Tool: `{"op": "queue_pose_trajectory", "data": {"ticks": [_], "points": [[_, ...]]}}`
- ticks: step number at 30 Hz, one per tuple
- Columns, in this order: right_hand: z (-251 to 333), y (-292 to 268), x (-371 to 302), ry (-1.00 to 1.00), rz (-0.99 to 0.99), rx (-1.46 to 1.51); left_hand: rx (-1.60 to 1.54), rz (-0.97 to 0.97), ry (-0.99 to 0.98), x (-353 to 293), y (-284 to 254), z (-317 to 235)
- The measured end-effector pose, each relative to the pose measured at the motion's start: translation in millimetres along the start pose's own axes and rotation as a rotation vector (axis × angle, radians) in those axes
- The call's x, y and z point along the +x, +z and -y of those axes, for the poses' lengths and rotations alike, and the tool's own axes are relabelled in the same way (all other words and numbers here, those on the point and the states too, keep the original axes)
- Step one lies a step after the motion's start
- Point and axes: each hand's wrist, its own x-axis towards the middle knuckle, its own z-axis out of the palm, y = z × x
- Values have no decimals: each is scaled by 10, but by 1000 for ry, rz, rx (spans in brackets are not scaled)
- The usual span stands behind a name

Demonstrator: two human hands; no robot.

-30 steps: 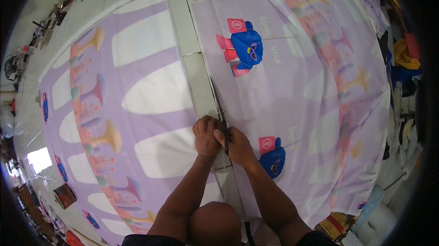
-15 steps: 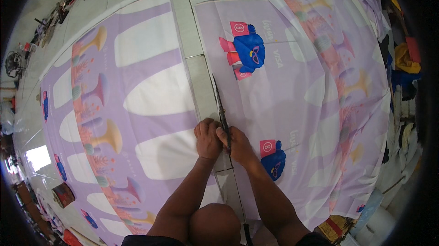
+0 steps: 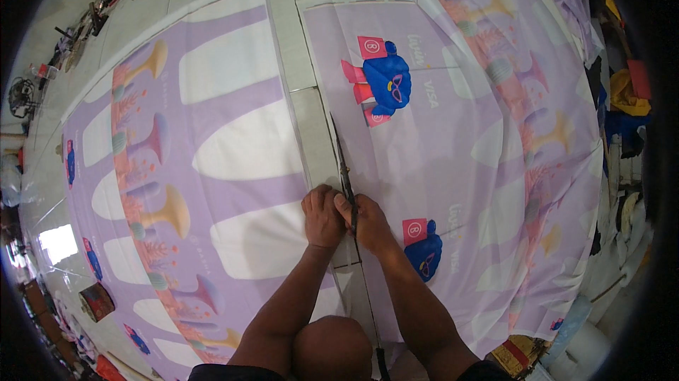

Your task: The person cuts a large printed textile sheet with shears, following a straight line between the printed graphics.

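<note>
A long pair of dark scissors [image 3: 344,167] lies along the left edge of a printed lilac fabric sheet [image 3: 431,154], blades pointing away from me. My right hand [image 3: 368,224] is closed around the handles, its thumb on top. Close against it on the left is my left hand [image 3: 324,218], its fingers curled down over the tile gap beside a second printed fabric sheet [image 3: 247,147]. Whatever those fingers hold, if anything, is hidden under them. Blue cartoon figures [image 3: 387,80] are printed on the right sheet, one of them just right of my right wrist.
Both sheets lie on a pale tiled floor [image 3: 308,116], a narrow strip of tile between them. The right sheet has folds and a rolled far edge. A tin can [image 3: 97,302] stands on the left, and a yellow bag [image 3: 629,94] with other clutter lies at the far right.
</note>
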Motion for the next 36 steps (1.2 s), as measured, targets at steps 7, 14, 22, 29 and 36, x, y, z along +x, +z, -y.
{"op": "queue_pose_trajectory", "data": {"ticks": [7, 14, 22, 29, 36], "points": [[-33, 12, 8, -40, -23, -8, -3, 9, -8, 4, -21, -23], [-99, 13, 39, -87, -52, -40, -8, 30, -26, 7, -4, -21], [128, 4, 223, -96, -57, -57, 16, -23, -9, 24, 8, -38], [252, 31, 383, 19, -57, -179, 42, -7, -6, 42, 11, -53], [166, 47, 420, -36, -82, -175, 43, -18, 0, 51, 22, -60]]}}
